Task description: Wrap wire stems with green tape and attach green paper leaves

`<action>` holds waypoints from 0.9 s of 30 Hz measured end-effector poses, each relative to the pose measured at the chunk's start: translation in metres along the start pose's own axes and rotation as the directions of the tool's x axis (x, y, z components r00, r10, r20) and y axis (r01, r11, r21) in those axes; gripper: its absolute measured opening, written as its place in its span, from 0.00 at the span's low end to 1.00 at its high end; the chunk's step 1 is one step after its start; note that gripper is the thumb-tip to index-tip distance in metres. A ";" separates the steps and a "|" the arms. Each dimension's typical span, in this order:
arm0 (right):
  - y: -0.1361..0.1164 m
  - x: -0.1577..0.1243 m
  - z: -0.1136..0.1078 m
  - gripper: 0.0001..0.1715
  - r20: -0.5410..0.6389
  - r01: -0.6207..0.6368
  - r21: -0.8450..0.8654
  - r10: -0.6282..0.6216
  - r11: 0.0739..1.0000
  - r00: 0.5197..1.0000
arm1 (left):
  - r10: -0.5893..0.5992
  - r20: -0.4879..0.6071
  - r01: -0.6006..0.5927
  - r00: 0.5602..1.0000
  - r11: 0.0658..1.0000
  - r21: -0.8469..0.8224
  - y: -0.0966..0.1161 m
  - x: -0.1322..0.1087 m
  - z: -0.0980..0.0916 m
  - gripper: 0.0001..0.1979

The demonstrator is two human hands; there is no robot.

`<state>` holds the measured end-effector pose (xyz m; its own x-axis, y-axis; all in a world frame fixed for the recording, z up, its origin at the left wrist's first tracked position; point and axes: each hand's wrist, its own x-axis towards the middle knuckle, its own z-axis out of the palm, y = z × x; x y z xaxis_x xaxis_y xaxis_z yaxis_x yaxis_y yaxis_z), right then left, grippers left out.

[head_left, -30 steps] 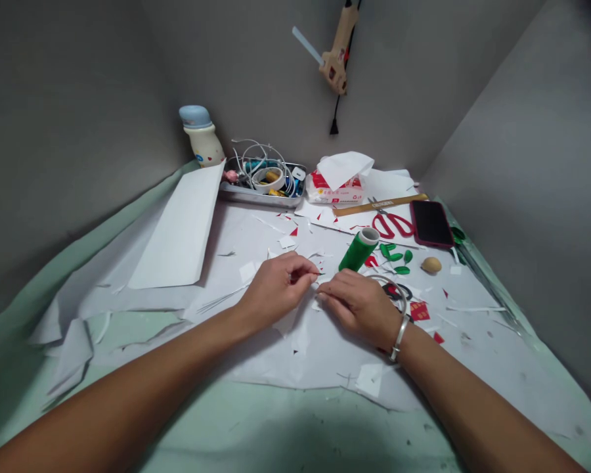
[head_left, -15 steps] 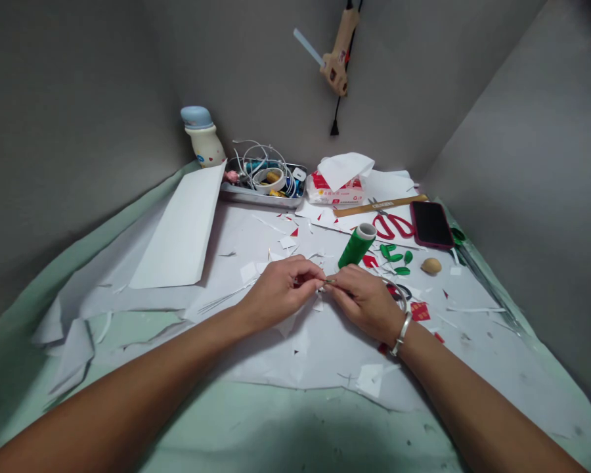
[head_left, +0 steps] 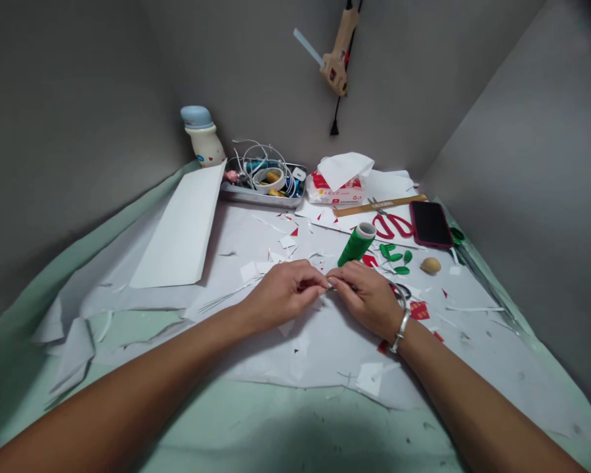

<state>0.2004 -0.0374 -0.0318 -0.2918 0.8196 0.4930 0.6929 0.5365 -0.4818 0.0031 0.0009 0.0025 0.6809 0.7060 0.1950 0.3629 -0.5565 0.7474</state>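
My left hand [head_left: 288, 289] and my right hand [head_left: 367, 289] meet fingertip to fingertip over the white paper, both pinched closed. Between them is something tiny and thin, mostly hidden by the fingers, too small to name. A silver bangle circles my right wrist. Just behind my right hand a spool of green thread [head_left: 356, 244] stands tilted. Several small green leaf-shaped pieces [head_left: 394, 257] lie to the right of the spool. Beside my left hand, several thin wires or strips [head_left: 229, 294] rest on the paper.
Red-handled scissors [head_left: 393, 225], a wooden ruler [head_left: 381, 205], a phone [head_left: 431, 224] and a tissue pack [head_left: 335, 189] lie at the back right. A metal tray [head_left: 263, 197] of supplies, a bottle [head_left: 204, 139] and folded white card [head_left: 180, 230] stand at the back left. A glue gun [head_left: 337, 62] hangs above.
Both hands stay together with small finger movements. My left fingertips have shifted slightly right and down, and my right thumb and fingers have changed their pinch a little.
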 end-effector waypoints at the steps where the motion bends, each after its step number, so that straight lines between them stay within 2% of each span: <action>1: 0.000 0.000 0.001 0.10 0.017 -0.002 0.003 0.002 1.000 1.000 | -0.033 -0.027 0.032 0.999 0.999 -0.040 0.001 0.000 -0.001 0.07; 4: -0.004 -0.001 0.001 0.10 0.094 0.036 -0.015 -0.034 0.999 0.995 | -0.085 -0.134 0.080 0.987 0.996 -0.041 0.001 0.001 -0.002 0.07; 7: -0.009 -0.003 0.000 0.11 0.122 0.100 -0.046 -0.094 0.994 0.988 | -0.052 -0.200 0.072 0.978 0.993 0.095 -0.004 0.001 0.000 0.08; 9: -0.010 -0.003 -0.001 0.11 0.096 0.115 -0.062 -0.109 0.991 0.989 | 0.001 -0.157 0.033 0.988 0.976 0.215 -0.008 0.000 0.003 0.08; 11: -0.009 -0.002 -0.002 0.11 0.054 0.099 -0.068 -0.095 0.993 0.994 | 0.058 -0.065 -0.036 0.996 0.956 0.291 -0.009 -0.001 0.005 0.08; 13: -0.007 -0.001 -0.003 0.11 0.014 0.068 -0.052 -0.067 0.996 0.998 | 0.105 0.017 -0.106 0.994 0.952 0.286 -0.008 -0.002 0.006 0.09; 15: -0.003 0.000 -0.003 0.11 -0.016 0.034 -0.014 -0.034 0.999 0.999 | 0.123 0.039 -0.128 0.992 0.969 0.213 -0.005 -0.003 0.005 0.08; 18: 0.000 0.001 -0.001 0.11 -0.020 -0.007 0.030 0.008 1.000 1.000 | 0.059 -0.027 -0.058 0.998 0.997 0.047 0.001 -0.002 0.002 0.07; 21: -0.001 0.000 0.001 0.09 0.040 0.004 0.027 -0.005 1.000 0.999 | -0.017 -0.121 0.011 0.993 0.999 -0.050 0.003 -0.001 0.000 0.07; 25: -0.009 -0.003 0.001 0.10 0.121 0.085 -0.032 -0.081 0.996 0.989 | -0.031 -0.232 0.044 0.972 0.998 0.049 -0.001 -0.001 0.001 0.07; 27: -0.012 -0.004 -0.001 0.11 0.101 0.119 -0.059 -0.112 0.991 0.988 | 0.008 -0.216 0.030 0.976 0.985 0.168 -0.004 -0.001 0.002 0.07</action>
<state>0.1934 -0.0469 -0.0271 -0.4331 0.7703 0.4681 0.6909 0.6172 -0.3764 0.0020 0.0017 -0.0024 0.5298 0.7798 0.3336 0.4849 -0.6012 0.6352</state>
